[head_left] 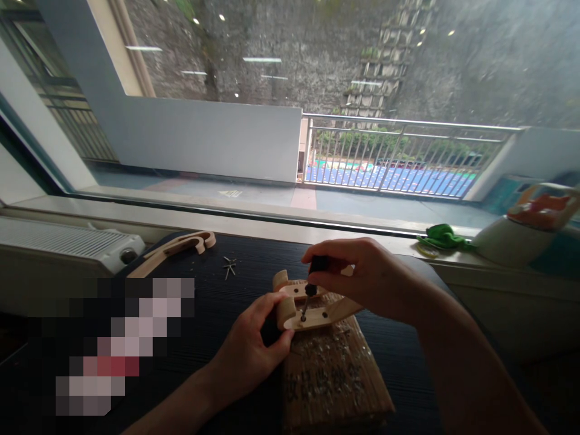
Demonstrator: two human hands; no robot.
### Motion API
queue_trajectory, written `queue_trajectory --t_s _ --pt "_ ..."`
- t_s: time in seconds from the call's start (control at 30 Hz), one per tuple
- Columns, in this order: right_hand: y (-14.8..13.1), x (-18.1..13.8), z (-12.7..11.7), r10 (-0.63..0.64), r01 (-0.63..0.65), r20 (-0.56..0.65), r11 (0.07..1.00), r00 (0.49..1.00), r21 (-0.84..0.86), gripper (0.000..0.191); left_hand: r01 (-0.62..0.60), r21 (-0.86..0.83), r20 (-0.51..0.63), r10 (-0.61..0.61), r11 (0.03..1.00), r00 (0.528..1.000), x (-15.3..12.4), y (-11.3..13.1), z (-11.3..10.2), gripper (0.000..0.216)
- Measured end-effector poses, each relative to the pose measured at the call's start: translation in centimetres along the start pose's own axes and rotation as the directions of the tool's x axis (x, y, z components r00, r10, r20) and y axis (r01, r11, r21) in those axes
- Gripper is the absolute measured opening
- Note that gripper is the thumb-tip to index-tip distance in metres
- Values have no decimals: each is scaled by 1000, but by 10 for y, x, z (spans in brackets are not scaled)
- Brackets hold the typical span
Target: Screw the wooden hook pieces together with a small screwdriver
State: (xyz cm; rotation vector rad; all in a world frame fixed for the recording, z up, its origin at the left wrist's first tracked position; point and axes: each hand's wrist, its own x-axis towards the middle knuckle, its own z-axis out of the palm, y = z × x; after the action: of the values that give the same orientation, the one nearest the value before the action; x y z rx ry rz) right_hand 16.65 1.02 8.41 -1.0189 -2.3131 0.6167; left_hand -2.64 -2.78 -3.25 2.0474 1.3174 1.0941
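My right hand [378, 281] grips the black handle of a screwdriver [310, 290], its shaft pointing down. The tip meets a hole or screw in the nearer arm of a pale wooden piece [335, 314] with rounded, hooked ends. My left hand [249, 338] pinches that piece near its hooked end, thumb at the front and fingers behind. A second parallel arm with a dark hole shows just behind. The wooden piece rests on a brown block [335, 386] that has a shiny surface and dark handwriting. Part of the wooden piece is hidden by my right hand.
Several screws [229, 266] lie loose on the black table [212, 314]. Another curved wooden piece [172, 246] is at the back left, beside a white radiator [104, 241]. A green cloth-like item [441, 235] and a white rounded container [498, 238] stand on the windowsill.
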Motion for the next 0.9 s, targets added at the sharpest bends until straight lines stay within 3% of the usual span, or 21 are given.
queue_trajectory --t_s 0.73,0.9 --pt "6 7 5 12 -20 -81 995 997 -102 23 -4 20 17 4 1000 1000 0 -3 0 36" --pt "4 5 8 -1 1 2 1000 1000 0 32 -14 21 18 13 1000 1000 -1 -4 1 35"
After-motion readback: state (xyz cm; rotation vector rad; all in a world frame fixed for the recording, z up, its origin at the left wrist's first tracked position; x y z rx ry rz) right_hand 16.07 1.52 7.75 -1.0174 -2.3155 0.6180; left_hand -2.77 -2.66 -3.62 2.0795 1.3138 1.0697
